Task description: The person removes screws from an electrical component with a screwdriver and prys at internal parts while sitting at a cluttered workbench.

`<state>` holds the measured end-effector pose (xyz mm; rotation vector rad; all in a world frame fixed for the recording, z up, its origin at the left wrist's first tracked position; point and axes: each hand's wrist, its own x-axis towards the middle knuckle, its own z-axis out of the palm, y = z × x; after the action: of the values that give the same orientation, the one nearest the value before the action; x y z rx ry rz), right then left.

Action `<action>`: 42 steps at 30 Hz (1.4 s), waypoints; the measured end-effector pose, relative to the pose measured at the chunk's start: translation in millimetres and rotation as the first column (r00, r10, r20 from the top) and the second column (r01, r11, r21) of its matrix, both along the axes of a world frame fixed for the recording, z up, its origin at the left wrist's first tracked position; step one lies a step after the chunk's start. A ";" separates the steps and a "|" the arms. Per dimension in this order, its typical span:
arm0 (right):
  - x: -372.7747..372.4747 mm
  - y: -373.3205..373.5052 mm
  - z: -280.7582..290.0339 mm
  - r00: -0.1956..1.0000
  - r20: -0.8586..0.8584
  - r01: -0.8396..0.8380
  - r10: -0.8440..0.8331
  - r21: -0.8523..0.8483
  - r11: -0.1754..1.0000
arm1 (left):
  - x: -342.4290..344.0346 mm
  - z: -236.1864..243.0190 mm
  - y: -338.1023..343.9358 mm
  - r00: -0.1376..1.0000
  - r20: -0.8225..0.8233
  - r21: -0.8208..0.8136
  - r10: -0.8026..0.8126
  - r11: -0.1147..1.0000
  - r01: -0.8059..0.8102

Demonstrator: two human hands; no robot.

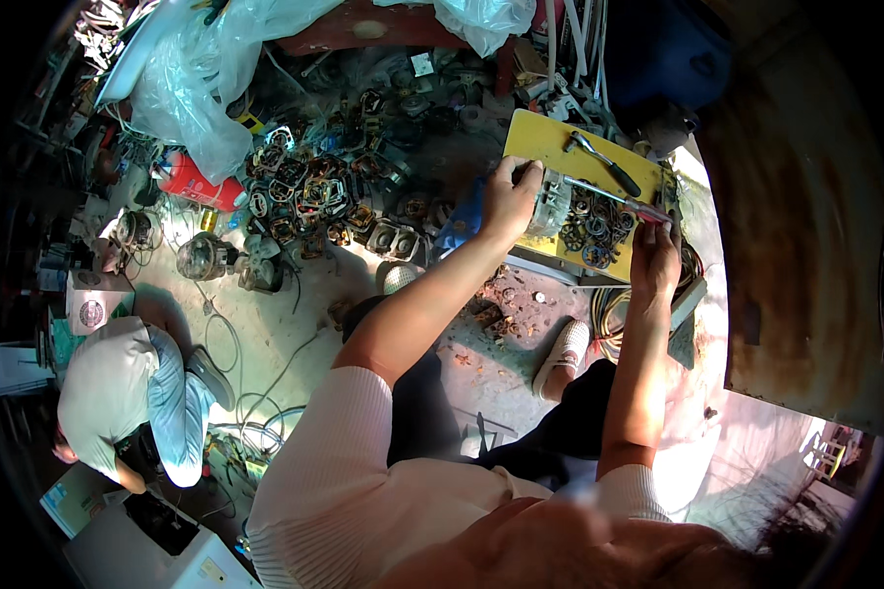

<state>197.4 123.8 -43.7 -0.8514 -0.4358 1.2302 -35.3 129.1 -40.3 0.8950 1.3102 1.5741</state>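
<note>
My left hand (512,204) grips a round grey metal motor housing (552,208) above the left part of a yellow board (532,137). My right hand (656,253) is closed on the reddish handle of a screwdriver (645,209). Its long shaft points left, toward the housing; whether the tip touches it I cannot tell. Beyond the shaft, a ratchet wrench (607,163) with a dark handle lies on the board. A pile of small metal rings and parts (595,232) is heaped on the board between my hands.
Heaps of motor parts (309,191) cover the floor at the far left, near a red container (201,183) and clear plastic sheeting (192,108). Coiled hoses (614,319) lie below the board. Another person (118,393) crouches at the left. A rusty panel (805,226) stands at right.
</note>
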 end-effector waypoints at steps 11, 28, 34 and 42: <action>7.3 16.4 3.0 0.997 0.076 0.001 0.005 -0.076 0.997 | 10.5 -1.6 12.1 0.998 0.053 -0.029 -0.043 0.999 0.045; 15.5 13.7 -9.8 0.997 -0.058 -0.060 0.053 -0.119 0.991 | 13.9 2.9 11.1 0.997 0.067 0.017 -0.045 0.999 0.044; -2.3 6.1 20.5 0.999 0.024 0.027 -0.022 -0.216 0.976 | 9.4 1.6 10.6 0.996 0.031 -0.046 -0.081 0.996 0.083; 15.2 18.0 -6.2 0.996 -0.077 0.032 -0.044 -0.148 0.989 | 16.4 5.5 14.7 0.996 0.024 -0.064 -0.087 0.994 0.088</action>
<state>212.6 141.8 -49.9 -0.9275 -0.2658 1.2678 -18.9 143.8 -34.8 0.8809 1.2827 1.4615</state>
